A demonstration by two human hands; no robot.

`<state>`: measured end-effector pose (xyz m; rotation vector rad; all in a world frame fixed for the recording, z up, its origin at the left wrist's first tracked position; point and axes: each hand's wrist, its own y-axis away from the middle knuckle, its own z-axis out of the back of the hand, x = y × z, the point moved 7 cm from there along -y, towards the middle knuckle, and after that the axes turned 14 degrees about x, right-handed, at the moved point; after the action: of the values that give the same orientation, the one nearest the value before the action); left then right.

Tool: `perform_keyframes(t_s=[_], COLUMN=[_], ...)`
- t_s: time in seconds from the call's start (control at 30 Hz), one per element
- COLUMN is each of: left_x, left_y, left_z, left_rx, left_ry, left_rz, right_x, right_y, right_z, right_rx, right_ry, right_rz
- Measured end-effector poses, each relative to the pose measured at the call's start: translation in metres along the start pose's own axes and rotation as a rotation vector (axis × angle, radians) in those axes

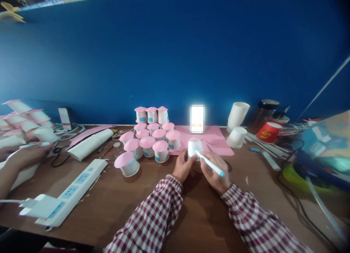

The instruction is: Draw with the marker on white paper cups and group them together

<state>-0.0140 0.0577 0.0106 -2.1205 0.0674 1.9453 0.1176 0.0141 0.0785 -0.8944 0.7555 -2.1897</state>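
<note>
My left hand [183, 166] is closed around the lower left side of a white paper cup [192, 146], which carries faint light-blue marks. In my right hand [216, 171] is a white felt-tip pen [212, 165] with a light-blue end; its tip points at the cup's side. Left of my hands stand several upturned paper cups with pink paper tops [147, 142] and blue drawings. Behind the held cup lies a sheet of pink paper [218, 140]. To the right are a white paper cup [237, 137] and a tilted stack of cups [237, 116].
A power strip [73, 192] with a plugged-in charger and a row of nested cups [91, 143] lie left. Another person's hand [24, 156] works beside pink-topped cups at far left. A bright upright screen [197, 118], red cup [268, 131], pen cap [255, 150] and cables surround the workspace.
</note>
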Motion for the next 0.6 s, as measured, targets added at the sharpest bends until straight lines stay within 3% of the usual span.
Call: perform_keyframes(t_s=[0.6], left_x=[0.0010], left_y=[-0.0004], left_z=[-0.0018], left_rx=[0.017], left_ry=[0.001], left_rz=[-0.002], right_x=[0.0001], right_y=[-0.0010], right_z=[-0.0010], right_rx=[0.023], right_ry=[-0.049], right_rz=[-0.002])
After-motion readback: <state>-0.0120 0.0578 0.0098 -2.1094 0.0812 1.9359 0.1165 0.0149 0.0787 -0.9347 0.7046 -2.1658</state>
